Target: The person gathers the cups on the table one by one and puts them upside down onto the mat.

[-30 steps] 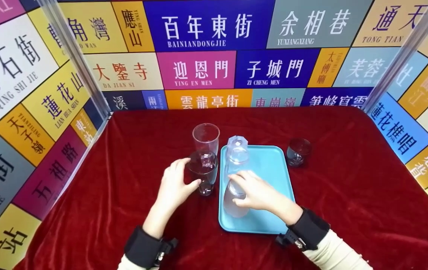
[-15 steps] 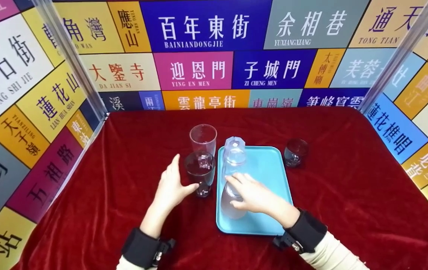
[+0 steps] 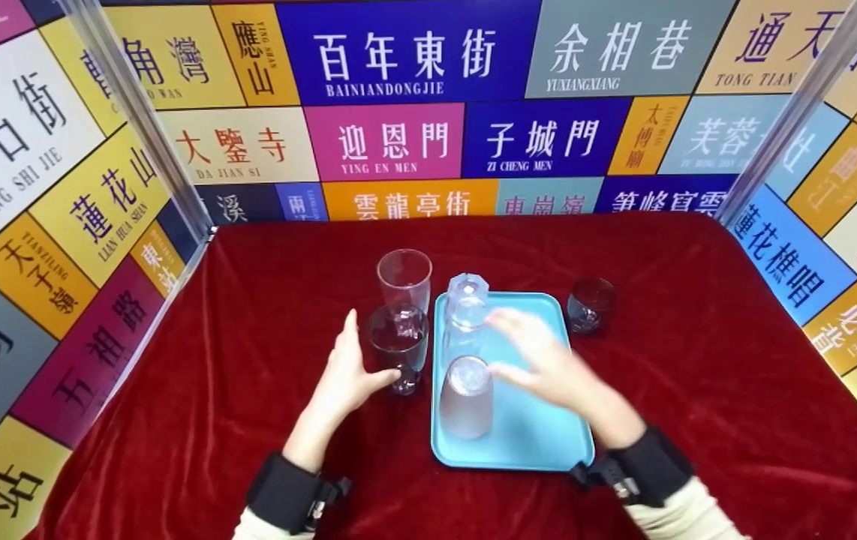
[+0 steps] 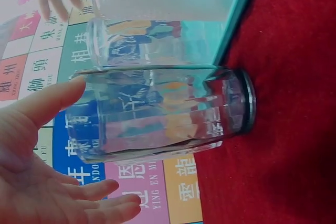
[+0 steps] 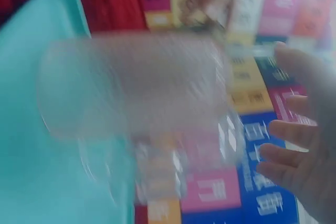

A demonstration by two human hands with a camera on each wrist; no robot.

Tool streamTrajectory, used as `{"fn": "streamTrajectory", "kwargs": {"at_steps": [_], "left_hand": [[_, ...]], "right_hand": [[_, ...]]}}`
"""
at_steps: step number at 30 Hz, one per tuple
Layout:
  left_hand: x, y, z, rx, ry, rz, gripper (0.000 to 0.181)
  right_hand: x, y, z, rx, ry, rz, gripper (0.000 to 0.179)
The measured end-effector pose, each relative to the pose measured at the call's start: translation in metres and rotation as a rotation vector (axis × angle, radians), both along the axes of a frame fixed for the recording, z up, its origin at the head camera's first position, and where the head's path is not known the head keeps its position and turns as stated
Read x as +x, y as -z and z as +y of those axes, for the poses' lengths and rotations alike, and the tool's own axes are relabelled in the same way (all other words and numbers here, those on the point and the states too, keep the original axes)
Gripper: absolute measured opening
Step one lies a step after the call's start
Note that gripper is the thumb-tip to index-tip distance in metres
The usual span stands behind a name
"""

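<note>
A frosted tumbler [image 3: 466,412] stands upside down on the near left of the blue tray [image 3: 537,431]; a clear faceted glass [image 3: 467,294] stands behind it on the tray. My right hand [image 3: 552,367], blurred, hovers above the tray beside the frosted tumbler, fingers spread and holding nothing. Left of the tray stands an upright dark-tinted glass [image 3: 398,337]. Around its left side my left hand [image 3: 344,379] is held with straight fingers. In the left wrist view the thumb [image 4: 68,95] is at the tinted glass's rim; whether it touches, I cannot tell.
A tall clear glass [image 3: 404,274] stands upright behind the tinted one. Right of the tray sits a short dark glass [image 3: 591,304]. Red velvet cloth [image 3: 286,285] covers the table, with sign-printed panels [image 3: 391,142] at the back and sides.
My right hand has let go of the frosted tumbler and moved right, away from it. Before that, my left hand straightened its fingers beside the tinted glass. The glasses stay in place.
</note>
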State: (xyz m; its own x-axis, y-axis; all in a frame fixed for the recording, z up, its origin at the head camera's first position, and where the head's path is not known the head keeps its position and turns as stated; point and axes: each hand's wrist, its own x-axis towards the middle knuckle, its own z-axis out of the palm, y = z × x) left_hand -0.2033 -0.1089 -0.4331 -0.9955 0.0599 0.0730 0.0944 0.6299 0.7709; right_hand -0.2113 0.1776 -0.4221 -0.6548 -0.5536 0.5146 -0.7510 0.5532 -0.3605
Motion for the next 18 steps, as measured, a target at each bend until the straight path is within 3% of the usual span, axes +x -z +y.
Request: {"fn": "streamTrajectory", "kwargs": {"at_steps": [5, 9, 13, 18], "left_hand": [[-0.004, 0.007, 0.001, 0.045, 0.01, -0.023, 0.103], [-0.009, 0.016, 0.003, 0.075, -0.009, -0.037, 0.103], [-0.013, 0.026, 0.008, 0.146, -0.051, -0.036, 0.104], [-0.017, 0.042, 0.014, 0.223, -0.058, 0.033, 0.1]], "right_hand": [[-0.011, -0.002, 0.046, -0.209, 0.138, 0.141, 0.048], [-0.013, 0.007, 0.077, -0.335, 0.27, 0.136, 0.044], [-0.013, 0.026, 0.1, -0.346, 0.366, 0.074, 0.044], [-0.013, 0.048, 0.12, -0.277, 0.435, 0.041, 0.044]]}}
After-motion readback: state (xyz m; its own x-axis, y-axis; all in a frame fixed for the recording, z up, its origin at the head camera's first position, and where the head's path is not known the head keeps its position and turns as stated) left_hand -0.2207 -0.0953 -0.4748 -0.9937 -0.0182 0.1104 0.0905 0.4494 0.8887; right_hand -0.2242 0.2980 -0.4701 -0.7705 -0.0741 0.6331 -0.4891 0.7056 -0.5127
